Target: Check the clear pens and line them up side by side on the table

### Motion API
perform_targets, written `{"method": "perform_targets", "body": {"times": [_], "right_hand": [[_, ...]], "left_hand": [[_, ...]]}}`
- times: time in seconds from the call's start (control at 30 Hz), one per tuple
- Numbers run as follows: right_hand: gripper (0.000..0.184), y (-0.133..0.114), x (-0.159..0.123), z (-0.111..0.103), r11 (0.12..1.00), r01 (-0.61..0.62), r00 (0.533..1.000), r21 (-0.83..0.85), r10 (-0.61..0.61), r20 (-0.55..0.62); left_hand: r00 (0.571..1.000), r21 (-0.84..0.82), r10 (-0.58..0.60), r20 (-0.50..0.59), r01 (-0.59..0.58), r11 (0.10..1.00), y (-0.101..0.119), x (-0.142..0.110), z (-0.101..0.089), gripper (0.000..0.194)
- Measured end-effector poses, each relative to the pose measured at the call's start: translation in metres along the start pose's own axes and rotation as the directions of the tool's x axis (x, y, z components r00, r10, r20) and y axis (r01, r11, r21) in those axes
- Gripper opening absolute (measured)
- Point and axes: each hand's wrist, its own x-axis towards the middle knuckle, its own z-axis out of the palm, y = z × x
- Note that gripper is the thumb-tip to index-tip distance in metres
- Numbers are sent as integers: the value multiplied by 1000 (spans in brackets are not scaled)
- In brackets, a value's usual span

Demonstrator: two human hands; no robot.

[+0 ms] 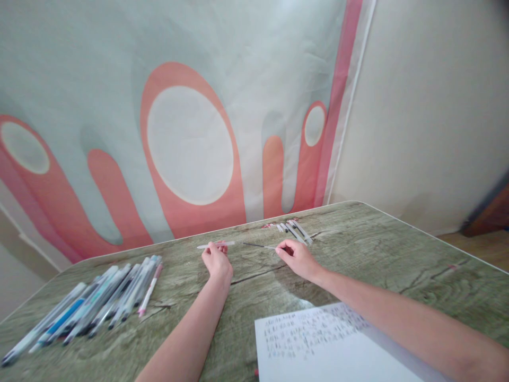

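Observation:
Near the table's far middle, my left hand (217, 261) is closed on a whitish, see-through pen barrel (204, 246), held nearly level. My right hand (296, 258) pinches one end of a thin dark pen refill (254, 244). The refill's other end points left, toward the barrel's right end, with a small gap between them. Just beyond my right hand lie several pen parts (296, 232), some pale and some dark, with small red bits beside them.
On the left of the wood-patterned table (178, 318) lies a row of several pens (103, 297). A sheet of paper (302, 350) with handwriting lies at the front, partly under my right forearm. A printed cloth (254, 79) hangs behind the far edge.

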Motion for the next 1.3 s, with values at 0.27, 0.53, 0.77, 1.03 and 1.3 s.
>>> {"method": "perform_targets", "body": {"times": [0.27, 0.53, 0.77, 1.03, 1.3], "right_hand": [[18, -17, 0, -18, 874, 269, 963, -403, -248, 106], [22, -22, -3, -19, 510, 247, 968, -824, -100, 228], [28, -23, -5, -17, 523, 163, 975, -837, 47, 219], [29, -20, -3, -17, 495, 122, 974, -860, 107, 200], [30, -16, -4, -12, 463, 96, 970, -881, 155, 187]], "left_hand": [[1000, 50, -6, 27, 4, 999, -6, -8, 1, 18], [981, 51, -110, 160, 103, 993, -8, -24, 2, 18], [971, 55, -160, 180, 153, 987, -4, -29, 5, 18], [968, 90, -172, 186, 157, 983, -5, -29, 5, 16], [919, 185, -241, 312, 190, 964, -5, -38, 6, 18]]}}
